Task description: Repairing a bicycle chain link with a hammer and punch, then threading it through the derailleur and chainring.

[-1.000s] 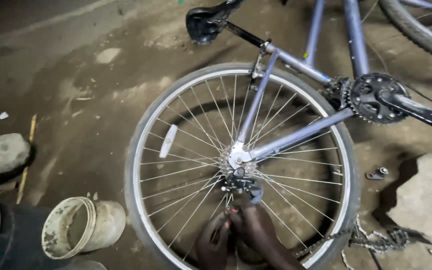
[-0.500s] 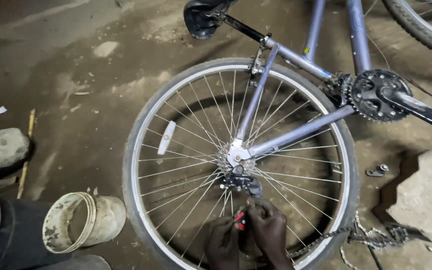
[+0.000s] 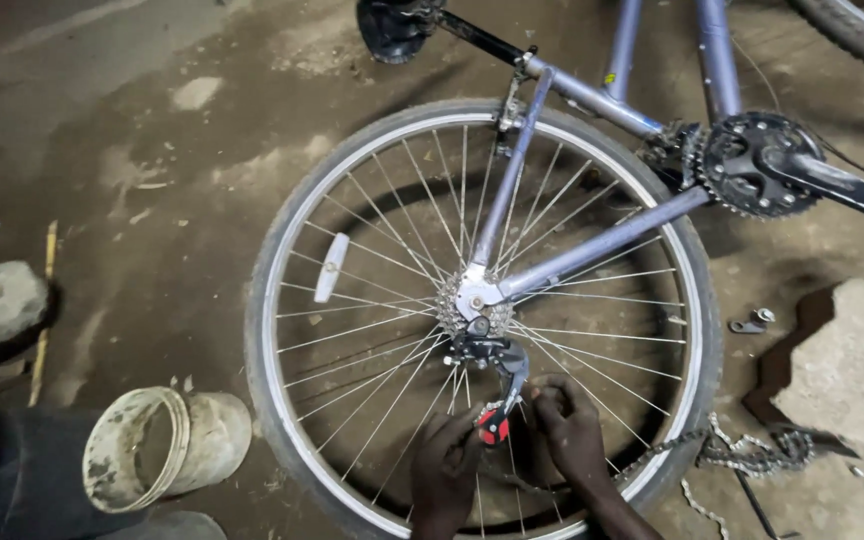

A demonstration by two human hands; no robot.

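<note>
We record a pale lilac metal bicycle frame (image 3: 592,245) lying on a dirt floor, its spoked rear wheel with a grey tyre and silver rim (image 3: 282,300) uppermost in view and the black toothed chainring (image 3: 752,175) to the right. Below the silver sprocket cluster (image 3: 472,305) hangs the black rear derailleur with a red pulley (image 3: 497,400), which sits inside the wheel's lower half. Our left hand (image 3: 447,470) pinches the red pulley end with curled fingers, while our right hand (image 3: 572,435) is closed beside the derailleur cage, though we cannot tell what it grips; a dirty white plastic bucket (image 3: 167,445) lies tipped at lower left, and a loose chain (image 3: 752,450) lies at lower right.
</note>
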